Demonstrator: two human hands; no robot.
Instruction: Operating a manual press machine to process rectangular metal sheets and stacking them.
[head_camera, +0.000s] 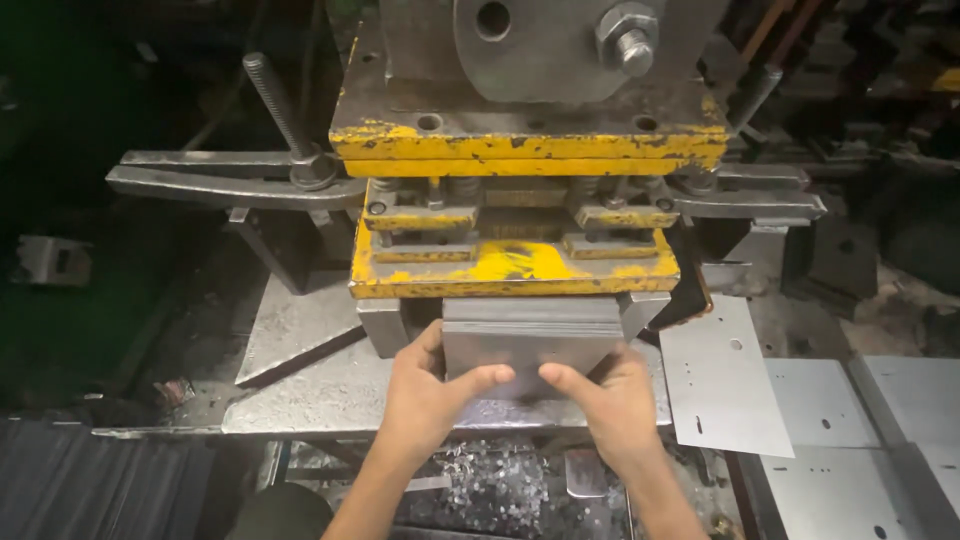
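Observation:
A flat grey metal sheet (530, 345) lies at the mouth of a yellow-painted press die (515, 265), its far edge under the die. My left hand (425, 395) grips the sheet's near left edge, thumb on top. My right hand (610, 400) grips the near right edge the same way. Both thumbs point toward each other over the sheet's front.
The press's grey ram block with a large bolt (628, 38) hangs above the die. Clamp bars (220, 180) hold the die on both sides. Punched metal sheets (725, 380) lie stacked at the right. Metal scraps (490, 490) litter the space below the bed plate (300, 395).

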